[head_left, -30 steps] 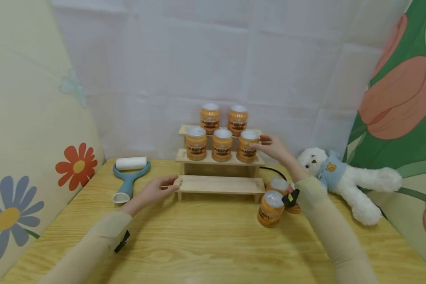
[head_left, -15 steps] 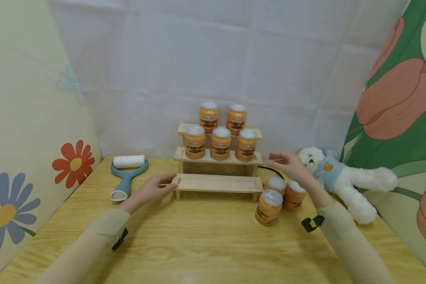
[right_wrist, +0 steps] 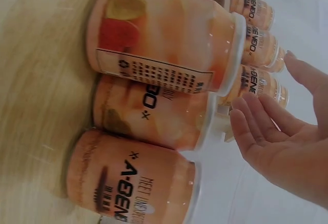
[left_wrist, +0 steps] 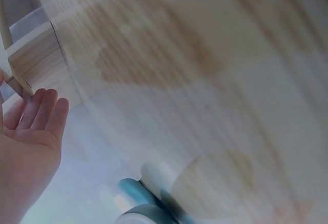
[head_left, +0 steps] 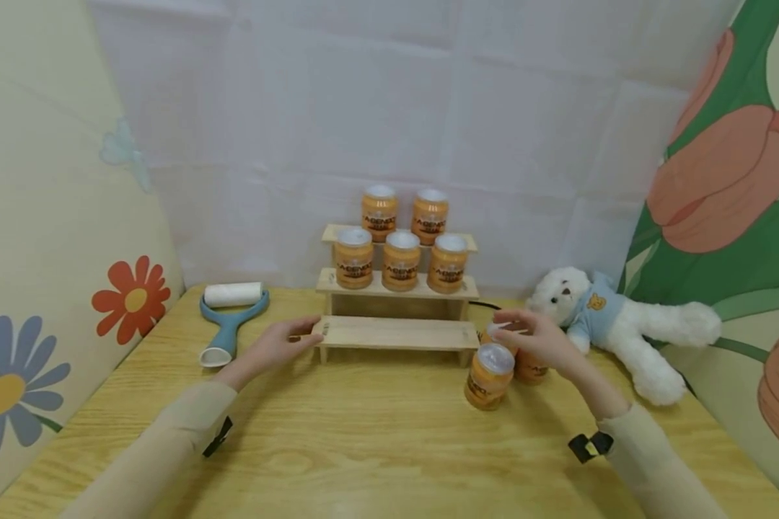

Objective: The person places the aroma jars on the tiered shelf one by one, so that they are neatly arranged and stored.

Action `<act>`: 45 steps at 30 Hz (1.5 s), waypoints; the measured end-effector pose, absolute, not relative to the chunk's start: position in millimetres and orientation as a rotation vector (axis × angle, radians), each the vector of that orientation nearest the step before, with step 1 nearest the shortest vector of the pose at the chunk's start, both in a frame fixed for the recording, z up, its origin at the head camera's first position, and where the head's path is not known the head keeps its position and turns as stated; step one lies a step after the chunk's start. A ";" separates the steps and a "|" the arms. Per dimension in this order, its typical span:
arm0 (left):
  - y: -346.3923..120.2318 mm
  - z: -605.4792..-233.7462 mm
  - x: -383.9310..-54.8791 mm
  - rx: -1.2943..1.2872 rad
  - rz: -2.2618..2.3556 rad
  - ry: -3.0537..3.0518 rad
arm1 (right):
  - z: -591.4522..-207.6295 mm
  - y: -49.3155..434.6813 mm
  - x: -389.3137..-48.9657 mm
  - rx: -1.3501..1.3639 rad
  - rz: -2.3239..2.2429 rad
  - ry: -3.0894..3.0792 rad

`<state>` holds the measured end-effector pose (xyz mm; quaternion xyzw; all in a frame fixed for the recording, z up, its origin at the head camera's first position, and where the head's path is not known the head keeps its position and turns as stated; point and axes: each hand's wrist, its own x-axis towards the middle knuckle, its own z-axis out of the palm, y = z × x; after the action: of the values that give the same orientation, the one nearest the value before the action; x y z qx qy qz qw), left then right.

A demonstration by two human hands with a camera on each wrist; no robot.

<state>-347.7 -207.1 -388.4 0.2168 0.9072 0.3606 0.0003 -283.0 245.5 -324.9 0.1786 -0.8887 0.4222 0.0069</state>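
My left hand [head_left: 279, 344] grips the left end of the lowest step of a three-tier wooden display stand [head_left: 396, 333], thumb and fingers at either side of the board's end. In the left wrist view its fingers [left_wrist: 46, 111] reach the board's corner. My right hand [head_left: 540, 339] hovers over three orange cans on the table, fingers parted and holding nothing. The front can [head_left: 489, 378] stands nearest me; a second can [right_wrist: 154, 111] and a third can [right_wrist: 133, 180] are partly hidden by the hand in the head view. Two cans [head_left: 430, 216] stand on the top tier, three cans [head_left: 400, 261] on the middle one.
A blue-handled lint roller [head_left: 230, 321] lies at the table's back left. A white plush bear [head_left: 623, 324] in a blue shirt lies at the right. Behind the stand hangs a white cloth [head_left: 363, 108]; a black cord [head_left: 484, 305] runs by the stand's right side.
My right hand has let go of the right-hand can on the middle tier and moved down and right to the cans on the table. The left hand stays at the stand.
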 end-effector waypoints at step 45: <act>-208.7 -388.6 -350.6 0.602 1.172 2.809 | -349.0 233.0 -251.9 0.553 1.106 -2.860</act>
<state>-350.6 -208.7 -388.6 0.1940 0.9051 0.3778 0.0196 -251.9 233.0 -349.0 0.1775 -0.9178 0.3548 0.0130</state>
